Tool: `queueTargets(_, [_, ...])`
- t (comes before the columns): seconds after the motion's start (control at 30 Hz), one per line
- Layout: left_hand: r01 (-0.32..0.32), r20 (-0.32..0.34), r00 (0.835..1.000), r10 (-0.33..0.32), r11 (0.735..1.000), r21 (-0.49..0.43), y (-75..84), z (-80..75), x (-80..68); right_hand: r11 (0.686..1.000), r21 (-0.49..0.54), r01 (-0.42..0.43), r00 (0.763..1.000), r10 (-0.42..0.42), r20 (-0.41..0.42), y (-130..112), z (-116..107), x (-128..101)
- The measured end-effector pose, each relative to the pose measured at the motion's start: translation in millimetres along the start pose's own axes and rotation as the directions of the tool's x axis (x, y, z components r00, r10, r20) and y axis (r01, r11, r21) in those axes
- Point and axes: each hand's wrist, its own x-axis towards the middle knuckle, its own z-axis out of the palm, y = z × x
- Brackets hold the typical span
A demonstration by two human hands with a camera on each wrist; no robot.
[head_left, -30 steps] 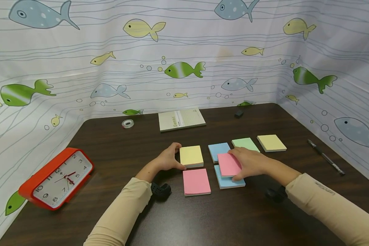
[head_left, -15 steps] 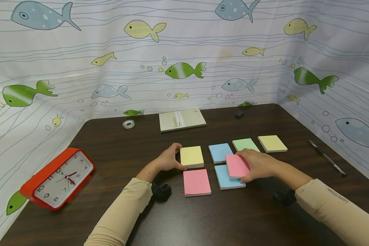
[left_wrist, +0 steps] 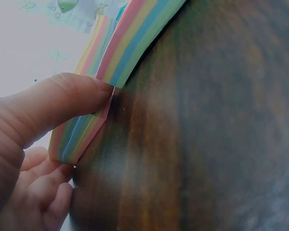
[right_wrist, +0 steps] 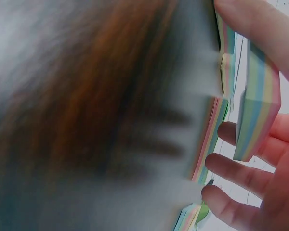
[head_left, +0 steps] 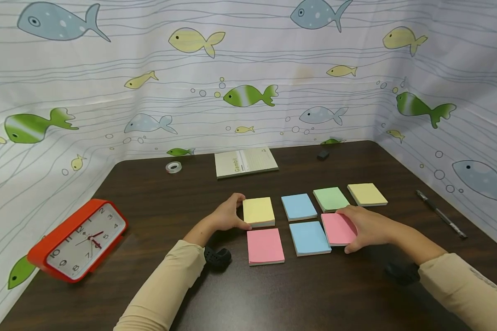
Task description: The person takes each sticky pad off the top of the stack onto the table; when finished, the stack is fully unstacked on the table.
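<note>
Nearest the viewer, two beige sleeves reach over a dark wood counter (head_left: 149, 193). On the left front edge an orange alarm clock (head_left: 76, 241) leans tilted. Between the arms lie a pink sticky-note pad (head_left: 265, 246) and, just beside it, a blue pad (head_left: 309, 237). The right hand (head_left: 366, 227) has its grip curled round a second pink pad (head_left: 337, 228), thumb under the near edge, the pad low at the counter just right of the blue one. The left hand (head_left: 228, 216) pinches the left edge of a yellow pad (head_left: 258, 211) lying flat behind the first pink pad. Further back sit another blue pad (head_left: 298, 206), a green pad (head_left: 330, 198) and a second yellow pad (head_left: 366, 194) in a row. A pen (head_left: 440, 213) lies far right. At the back are a tape roll (head_left: 173, 167), a booklet (head_left: 246, 162) and a small black object (head_left: 322, 155).
</note>
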Motion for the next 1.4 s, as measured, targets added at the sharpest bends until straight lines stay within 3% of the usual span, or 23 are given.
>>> queueTargets(0.2, [-0.005,-0.002,1.000,0.005,1.000,0.003,-0.1,-0.1,0.3,0.999,0.032,0.030,1.000,-0.030,-0.002,7,-1,-9])
queueTargets(0.77, [-0.019,0.003,1.000,0.019,1.000,-0.023,-0.7,0.1,-1.7,0.998,0.066,-0.011,0.998,0.007,0.068,15,-5,-15])
queueTargets(1.03, [-0.017,-0.004,1.000,0.016,1.000,-0.012,0.7,0.2,-1.7,0.998,0.045,0.046,0.998,-0.045,-0.037,10,-10,-11])
queueTargets(1.4, [-0.023,0.011,1.000,0.023,0.999,-0.023,-0.2,-1.0,-2.4,0.996,0.064,0.067,0.997,-0.065,-0.043,4,-10,-1])
